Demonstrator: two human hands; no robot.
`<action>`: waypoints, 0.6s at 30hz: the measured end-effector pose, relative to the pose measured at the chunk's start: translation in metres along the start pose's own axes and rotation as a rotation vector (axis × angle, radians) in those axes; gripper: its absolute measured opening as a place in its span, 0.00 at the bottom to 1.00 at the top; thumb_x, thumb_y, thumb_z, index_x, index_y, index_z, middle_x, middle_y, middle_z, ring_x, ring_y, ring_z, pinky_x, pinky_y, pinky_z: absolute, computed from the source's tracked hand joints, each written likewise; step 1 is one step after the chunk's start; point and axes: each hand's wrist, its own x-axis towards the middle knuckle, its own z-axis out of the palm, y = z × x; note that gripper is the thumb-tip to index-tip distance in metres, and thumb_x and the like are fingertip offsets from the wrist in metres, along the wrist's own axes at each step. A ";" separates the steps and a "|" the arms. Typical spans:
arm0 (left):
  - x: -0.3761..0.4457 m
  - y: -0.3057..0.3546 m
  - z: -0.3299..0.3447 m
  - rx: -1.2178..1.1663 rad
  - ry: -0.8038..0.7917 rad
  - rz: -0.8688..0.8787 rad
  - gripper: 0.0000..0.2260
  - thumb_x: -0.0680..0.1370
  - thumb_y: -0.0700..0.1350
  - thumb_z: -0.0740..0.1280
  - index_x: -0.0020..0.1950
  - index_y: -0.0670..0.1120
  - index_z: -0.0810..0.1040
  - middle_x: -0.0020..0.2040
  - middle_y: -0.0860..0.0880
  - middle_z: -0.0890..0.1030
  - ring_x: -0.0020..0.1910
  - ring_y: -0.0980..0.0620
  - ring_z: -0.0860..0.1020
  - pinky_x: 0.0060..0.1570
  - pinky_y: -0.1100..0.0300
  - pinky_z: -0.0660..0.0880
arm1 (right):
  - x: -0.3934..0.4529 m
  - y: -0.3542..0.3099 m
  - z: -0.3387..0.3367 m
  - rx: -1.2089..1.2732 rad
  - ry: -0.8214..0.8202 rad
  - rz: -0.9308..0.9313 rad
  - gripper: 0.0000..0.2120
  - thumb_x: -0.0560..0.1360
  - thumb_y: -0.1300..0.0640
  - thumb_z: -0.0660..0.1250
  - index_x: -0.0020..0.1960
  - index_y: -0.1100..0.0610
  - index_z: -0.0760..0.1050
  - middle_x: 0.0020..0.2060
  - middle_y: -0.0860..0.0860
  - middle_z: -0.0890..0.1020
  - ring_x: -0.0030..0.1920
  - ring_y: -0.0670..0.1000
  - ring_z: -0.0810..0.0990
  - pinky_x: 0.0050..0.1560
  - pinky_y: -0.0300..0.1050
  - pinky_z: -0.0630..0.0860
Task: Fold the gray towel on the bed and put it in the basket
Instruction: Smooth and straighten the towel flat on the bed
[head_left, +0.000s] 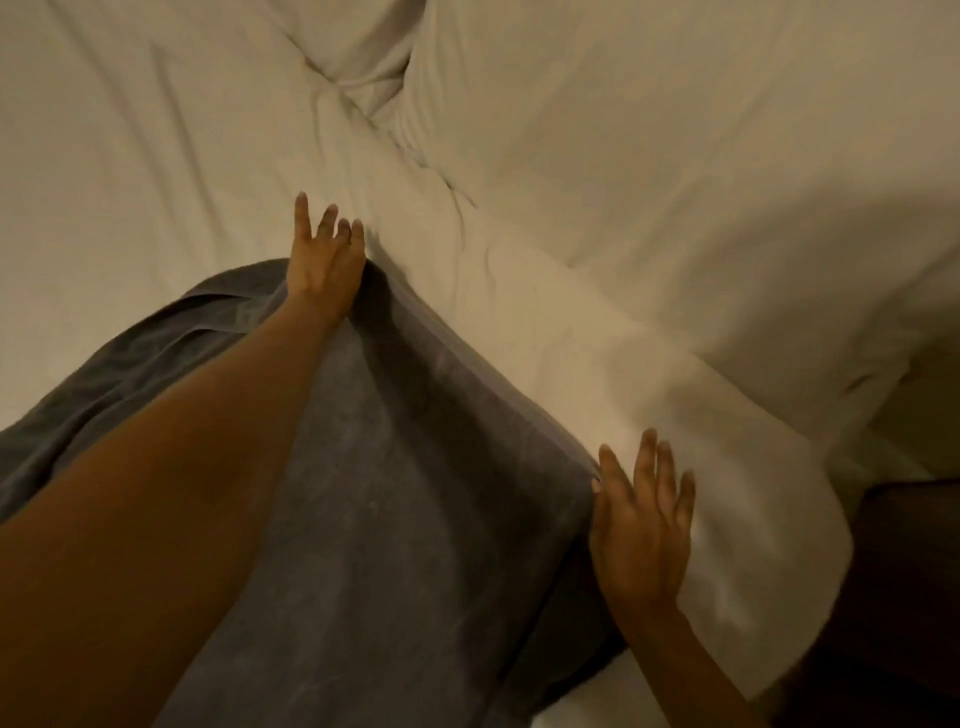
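The gray towel (415, 493) lies spread on the white bed (156, 156), running from the lower left up toward the middle. My left hand (324, 260) is at the towel's far corner with its fingers straight and spread over the sheet. My right hand (644, 525) is at the towel's near right corner, fingers also straight, its thumb side touching the towel's edge. Neither hand grips the cloth. My left forearm crosses over the towel and hides part of it. No basket is in view.
A white pillow (701, 156) lies at the upper right, with a second one (358, 41) bunched at the top middle. The bed's corner ends at the lower right, where a dark floor or furniture (893, 597) shows.
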 end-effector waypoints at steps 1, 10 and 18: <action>0.002 0.006 0.008 -0.017 0.014 -0.005 0.29 0.80 0.45 0.61 0.77 0.40 0.52 0.76 0.41 0.61 0.77 0.44 0.52 0.74 0.39 0.41 | 0.002 0.001 0.006 -0.032 -0.009 -0.005 0.36 0.78 0.41 0.30 0.72 0.56 0.65 0.73 0.63 0.61 0.74 0.63 0.59 0.72 0.63 0.53; -0.003 0.037 0.069 -0.397 0.084 -0.014 0.26 0.82 0.42 0.48 0.77 0.41 0.41 0.79 0.42 0.45 0.78 0.46 0.45 0.75 0.42 0.42 | 0.009 -0.002 0.033 -0.151 0.089 -0.173 0.31 0.73 0.48 0.51 0.73 0.57 0.63 0.73 0.62 0.62 0.73 0.62 0.62 0.70 0.67 0.47; -0.041 -0.002 0.101 -0.478 0.005 -0.119 0.31 0.81 0.54 0.52 0.78 0.43 0.42 0.79 0.44 0.44 0.78 0.47 0.44 0.74 0.40 0.41 | 0.034 -0.080 0.023 -0.087 -0.031 -0.415 0.24 0.79 0.51 0.48 0.71 0.57 0.67 0.72 0.58 0.66 0.73 0.60 0.62 0.70 0.64 0.52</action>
